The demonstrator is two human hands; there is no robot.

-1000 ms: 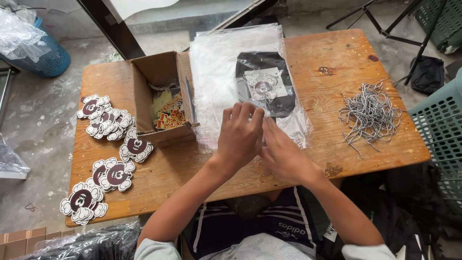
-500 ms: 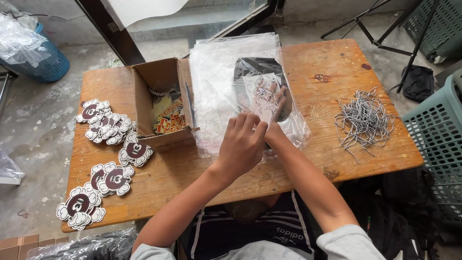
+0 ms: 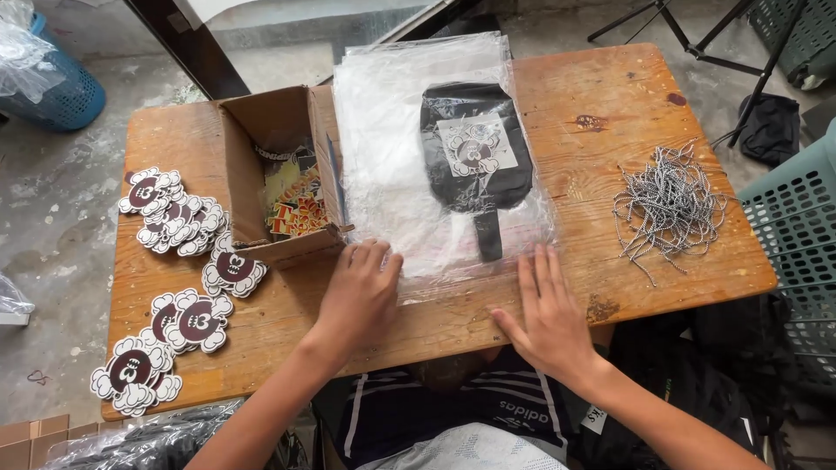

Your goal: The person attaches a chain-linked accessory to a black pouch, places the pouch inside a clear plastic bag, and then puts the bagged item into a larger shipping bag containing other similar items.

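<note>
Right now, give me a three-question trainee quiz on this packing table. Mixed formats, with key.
1. True or false: the left hand rests flat on the near edge of the clear plastic bag stack.
2. What lies inside the top bag? A) black pouch B) cloud-shaped stickers C) ball chains
3. Fill in: the open cardboard box sits to the ___ of the bag stack.

Key: 1 true; 2 A; 3 left. The right hand is also flat, at the bags' near right corner on the wooden table.

The black pouch [image 3: 475, 161] is now laid flat inside the plastic bags [image 3: 392, 174]; both hands [image 3: 361, 296] are pressed flat at the stack's near edge.
</note>
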